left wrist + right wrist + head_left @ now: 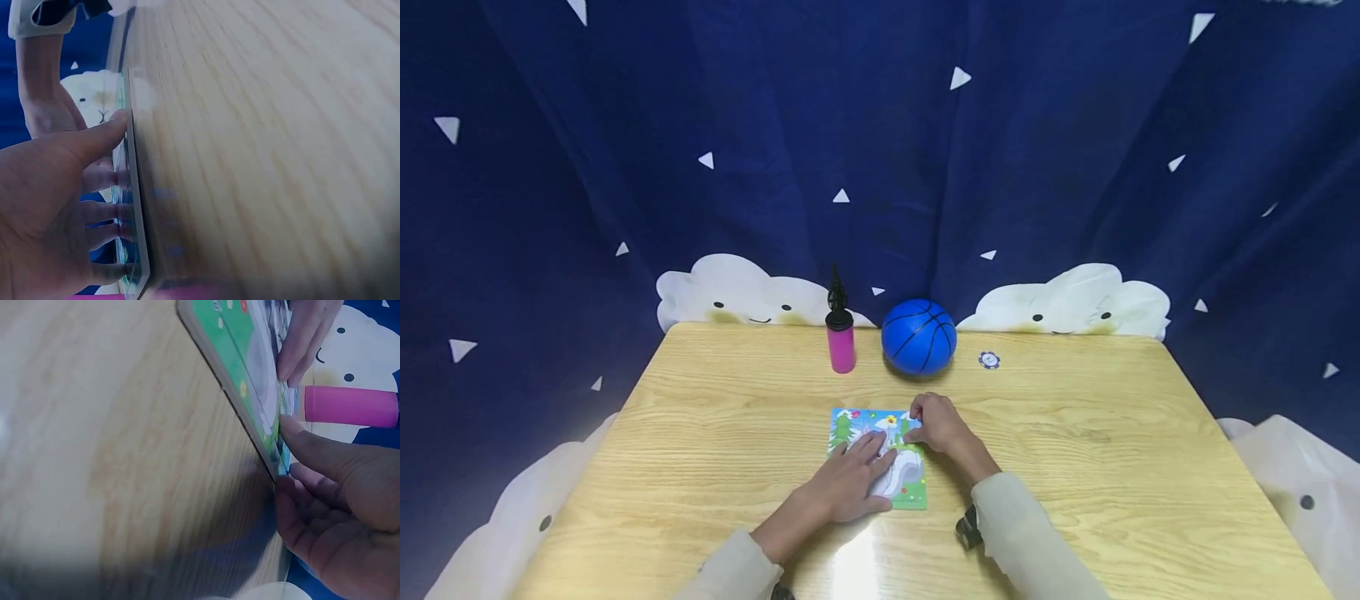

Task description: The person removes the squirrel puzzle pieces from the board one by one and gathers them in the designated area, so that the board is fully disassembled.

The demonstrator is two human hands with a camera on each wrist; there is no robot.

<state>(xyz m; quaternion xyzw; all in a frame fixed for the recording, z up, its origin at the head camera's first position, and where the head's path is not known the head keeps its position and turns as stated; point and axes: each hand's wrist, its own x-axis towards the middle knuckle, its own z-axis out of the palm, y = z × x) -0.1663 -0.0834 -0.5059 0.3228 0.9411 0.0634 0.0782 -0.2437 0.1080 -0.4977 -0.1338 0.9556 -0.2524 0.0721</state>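
A jigsaw puzzle board (912,493) with a bright cartoon picture of trees, flowers and a grey-white animal lies flat on the table. Across its middle and lower left rests my left hand (850,482), palm down with fingers spread. My right hand (942,425) is at the board's upper right edge, fingers curled. In the right wrist view, the thumb (300,434) of that hand touches the picture side while a fingertip meets the edge. Thin seams run across the board (234,359); whether a loose piece is between the fingers is hidden. The left wrist view shows the thumb (106,139) on the board's edge.
Behind the board stand a pink pump (842,348) with a black top and a blue basketball (919,337). A poker chip (989,360) lies right of the ball. The wooden table (1097,450) ends at a dark blue curtain (880,125) with white clouds.
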